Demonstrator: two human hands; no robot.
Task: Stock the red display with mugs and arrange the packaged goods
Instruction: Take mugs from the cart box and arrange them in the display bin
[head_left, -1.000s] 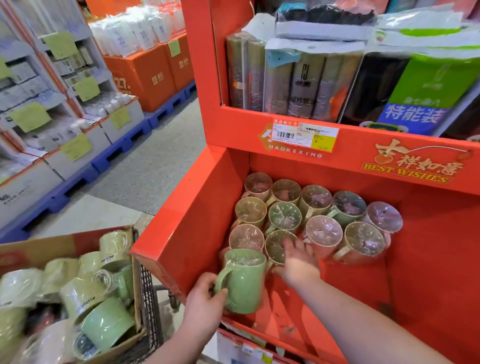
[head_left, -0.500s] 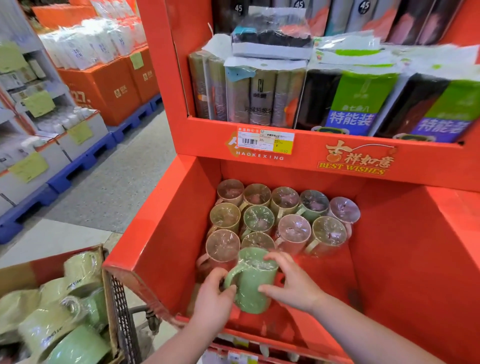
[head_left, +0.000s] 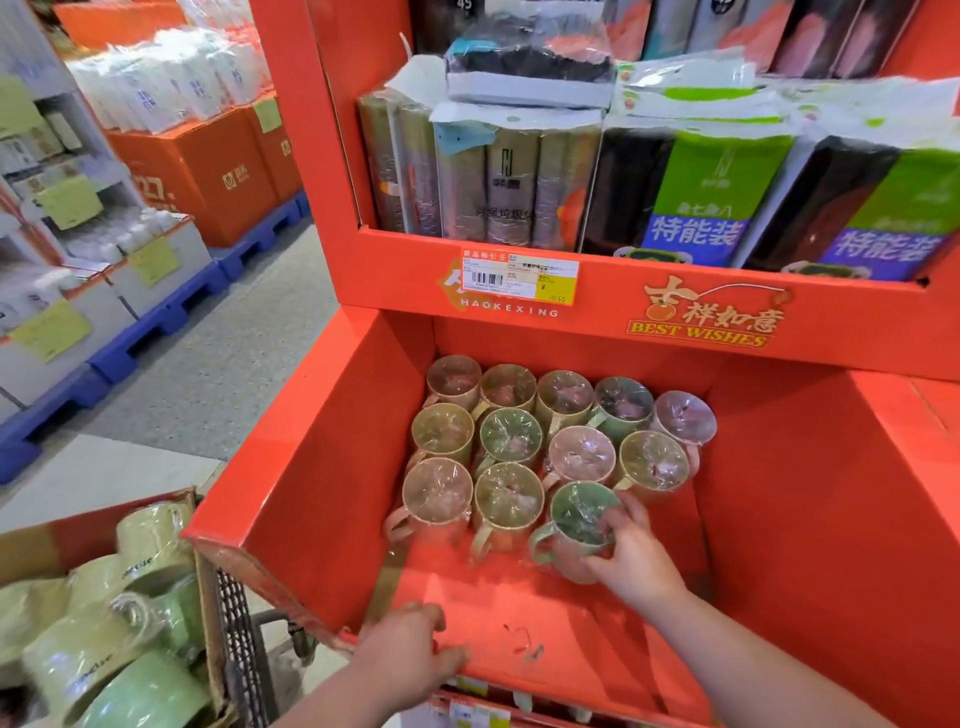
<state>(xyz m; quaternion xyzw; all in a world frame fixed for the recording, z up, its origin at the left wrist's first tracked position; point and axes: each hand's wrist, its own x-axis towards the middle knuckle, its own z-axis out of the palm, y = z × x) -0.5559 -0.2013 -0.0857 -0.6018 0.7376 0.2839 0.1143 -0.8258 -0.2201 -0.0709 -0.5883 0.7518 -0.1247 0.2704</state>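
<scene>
R hand (head_left: 631, 558) grips green mug (head_left: 576, 525): thumb on near wall, fingers curled over the rim's right side. Mug is upright in lower bin of red display (head_left: 311, 467), front row, 3rd from left, handle pointing left-front, just beside a yellowish mug (head_left: 506, 501). Can't tell if its base touches the bin floor

L hand (head_left: 410, 657) is low at the bin's front edge, fingers loosely curled, nothing in them; it's blurred, contact w/ the edge unclear

Other mugs (head_left: 561, 400) stand in 3 rows at the bin's back-left, all film-wrapped, openings up, packed touching. Colours mixed: pink, yellowish, green. Right half of bin floor is bare red

Shelf above: grey roll packs (head_left: 498, 182) upright at left, green/purple-label packs (head_left: 711, 202) leaning at right, one flat dark pack (head_left: 530, 67) lying on top. Price tag (head_left: 519, 275) on the shelf lip

Left of display: cardboard box (head_left: 31, 540) in a wire cart (head_left: 236, 623), holding wrapped green mugs (head_left: 150, 540) lying on their sides
</scene>
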